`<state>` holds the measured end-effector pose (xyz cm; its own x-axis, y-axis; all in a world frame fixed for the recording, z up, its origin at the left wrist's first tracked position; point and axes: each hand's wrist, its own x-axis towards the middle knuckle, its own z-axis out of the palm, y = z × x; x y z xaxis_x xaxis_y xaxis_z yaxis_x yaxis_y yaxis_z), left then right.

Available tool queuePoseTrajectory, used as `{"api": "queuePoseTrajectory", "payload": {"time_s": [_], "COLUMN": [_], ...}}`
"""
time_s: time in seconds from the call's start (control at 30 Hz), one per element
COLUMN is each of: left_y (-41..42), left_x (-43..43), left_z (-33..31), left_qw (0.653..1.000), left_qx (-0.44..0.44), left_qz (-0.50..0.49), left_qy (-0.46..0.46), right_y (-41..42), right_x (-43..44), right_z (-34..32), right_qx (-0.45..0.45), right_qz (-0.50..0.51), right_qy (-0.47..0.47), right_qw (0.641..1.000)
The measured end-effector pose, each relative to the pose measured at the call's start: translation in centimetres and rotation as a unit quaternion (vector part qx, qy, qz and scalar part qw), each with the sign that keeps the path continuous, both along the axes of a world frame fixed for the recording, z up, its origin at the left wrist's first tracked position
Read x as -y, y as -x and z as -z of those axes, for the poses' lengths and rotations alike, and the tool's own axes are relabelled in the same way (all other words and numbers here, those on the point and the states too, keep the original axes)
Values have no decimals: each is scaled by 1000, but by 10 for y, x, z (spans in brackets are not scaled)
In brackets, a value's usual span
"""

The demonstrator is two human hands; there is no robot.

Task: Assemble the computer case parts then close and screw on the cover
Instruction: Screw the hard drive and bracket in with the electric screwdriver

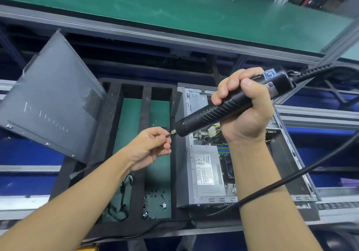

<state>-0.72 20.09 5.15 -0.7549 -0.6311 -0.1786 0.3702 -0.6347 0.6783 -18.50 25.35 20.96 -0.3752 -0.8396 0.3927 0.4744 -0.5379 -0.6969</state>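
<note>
Right hand (244, 111) fisted round screwdriver (196, 122) over case (181, 173), axis slanting down-left; left hand (151, 148), just left of case, pinches bit tip (169, 134).

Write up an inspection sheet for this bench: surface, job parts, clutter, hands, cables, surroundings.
Surface: black foam tray with compartments, green mat showing through them.
Job's things: computer case lies open on its side, power supply inside; side cover is off, tilted at the left.
Clutter: loose screws scattered in one tray compartment.
Hands: right hand grips electric screwdriver; left hand pinches what looks like a screw at the bit tip.
Cables: screwdriver cord crosses the case; black wire bundle lies in the neighbouring compartment.
Surroundings: green conveyor belt behind, metal frame rails.
</note>
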Motion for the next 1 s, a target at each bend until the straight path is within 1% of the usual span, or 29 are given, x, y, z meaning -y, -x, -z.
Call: {"api": "queuePoseTrajectory", "payload": {"time_s": [0.13,0.33,0.43,0.5,0.6,0.67,0.73,0.8,0.93,1.0], "left_y": [9,22,31,36,45,51,60,74,114,137], "left_x": [-3,-8,-9,-9,-5,0,7,10,5,2], "left_z": [-1,1,1,-2,-10,-20,-33,-43,-56,-60], "left_qw": [1000,999,1000,999,989,963,906,849,779,736], "left_qx": [11,21,17,30,100,167,238,263,260,266], "left_qz": [-6,7,14,8,-25,-41,-38,-42,-44,-43], "left_qy": [-23,-34,-11,15,102,207,348,457,569,621], "right_y": [5,12,19,26,39,49,60,72,106,127], "right_x": [0,-2,-2,-4,-7,-10,-14,-18,-29,-33], "right_z": [-1,-1,0,-1,-4,-6,-8,-8,-10,-11], "right_qx": [-13,-66,-84,-83,-75,-76,-78,-83,-104,-108], "right_qz": [-2,-11,5,13,25,37,49,59,90,107], "right_qy": [4,30,37,39,32,27,23,19,14,11], "right_qw": [1000,997,996,996,996,996,996,995,990,988]}}
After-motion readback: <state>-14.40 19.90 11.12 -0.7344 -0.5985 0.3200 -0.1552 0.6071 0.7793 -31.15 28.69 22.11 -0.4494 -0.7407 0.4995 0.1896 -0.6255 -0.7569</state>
